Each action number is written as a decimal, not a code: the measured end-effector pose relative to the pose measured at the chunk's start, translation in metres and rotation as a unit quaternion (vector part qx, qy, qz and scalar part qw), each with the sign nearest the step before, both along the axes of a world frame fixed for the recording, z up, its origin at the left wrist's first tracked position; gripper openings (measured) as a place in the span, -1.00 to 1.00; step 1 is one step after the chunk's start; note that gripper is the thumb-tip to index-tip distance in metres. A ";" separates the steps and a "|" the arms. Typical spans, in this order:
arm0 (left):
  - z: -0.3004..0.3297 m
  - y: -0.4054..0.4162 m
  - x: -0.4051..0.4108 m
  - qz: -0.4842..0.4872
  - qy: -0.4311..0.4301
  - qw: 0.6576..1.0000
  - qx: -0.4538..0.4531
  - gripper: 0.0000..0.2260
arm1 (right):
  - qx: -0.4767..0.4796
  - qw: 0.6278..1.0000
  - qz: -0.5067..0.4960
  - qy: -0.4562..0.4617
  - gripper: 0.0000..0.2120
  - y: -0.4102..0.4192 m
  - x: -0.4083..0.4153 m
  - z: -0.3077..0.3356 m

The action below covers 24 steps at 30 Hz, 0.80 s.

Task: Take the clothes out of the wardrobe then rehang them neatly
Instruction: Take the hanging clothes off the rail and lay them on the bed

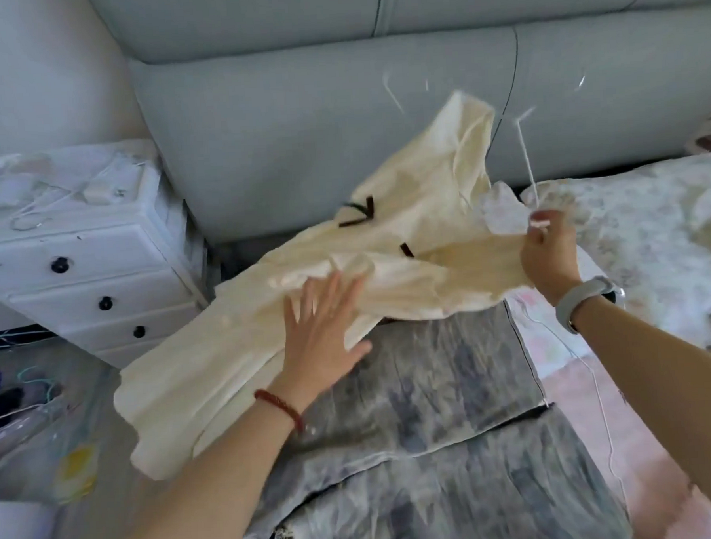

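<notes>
- Spreading a cream dress [306, 313] across the bed, the person works with both hands over a pile of grey jeans [436, 430].
- The left hand [328, 332] is open, fingers splayed, palm flat on the dress near its middle.
- The right hand [548, 255] is closed, pinching the dress's upper edge together with a thin white hanger [525, 157]; the hanger is blurred, so how far it sits inside the dress cannot be told.
- The dress lies partly on the jeans and partly hangs off the bed's left edge, its top lifted toward the headboard [296, 107].
- Judging by this, the clothes are already out of the wardrobe, which is not in view; rehanging looks under way, with this dress not yet properly on its hanger.
- The jeans and a floral garment [632, 234] at right remain on the bed, seemingly awaiting hanging.
- More hangers [33, 208] rest on the nightstand [98, 262].
</notes>
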<state>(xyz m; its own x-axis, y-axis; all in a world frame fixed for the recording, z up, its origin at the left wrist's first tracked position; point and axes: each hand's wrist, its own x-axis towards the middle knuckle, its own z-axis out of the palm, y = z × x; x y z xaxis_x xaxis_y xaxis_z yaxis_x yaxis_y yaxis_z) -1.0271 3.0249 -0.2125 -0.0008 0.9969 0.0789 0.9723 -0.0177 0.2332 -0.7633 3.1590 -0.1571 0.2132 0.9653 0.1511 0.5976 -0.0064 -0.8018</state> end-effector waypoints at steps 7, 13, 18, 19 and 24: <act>-0.065 -0.051 -0.039 0.066 0.048 0.996 0.021 -0.26 | -0.196 0.966 -0.058 -0.155 -0.59 -0.025 0.021 -0.067; -0.053 -0.071 -0.067 0.152 0.034 0.988 -0.020 -0.36 | 0.091 0.899 0.239 -0.356 -0.54 -0.067 -0.028 -0.072; -0.042 -0.073 -0.076 0.222 0.011 0.971 -0.094 -0.75 | 0.104 0.785 0.358 -0.494 -0.48 -0.078 -0.063 -0.083; -0.035 -0.064 -0.079 0.245 -0.059 0.966 -0.064 -0.77 | 0.083 0.793 0.348 -0.493 -0.50 -0.075 -0.066 -0.084; 0.001 -0.012 -0.092 0.221 -0.166 0.952 0.133 -0.66 | 0.132 0.857 0.236 -0.439 -0.57 -0.051 -0.078 -0.064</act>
<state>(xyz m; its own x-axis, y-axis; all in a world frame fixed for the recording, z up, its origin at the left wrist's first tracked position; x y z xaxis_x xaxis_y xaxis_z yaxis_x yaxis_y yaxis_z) -1.1191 3.0129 -0.2118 -0.4843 0.8382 0.2508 0.7724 0.2749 0.5726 -0.8415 3.1084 -0.2208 -0.4992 0.8200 0.2799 0.8572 0.5145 0.0215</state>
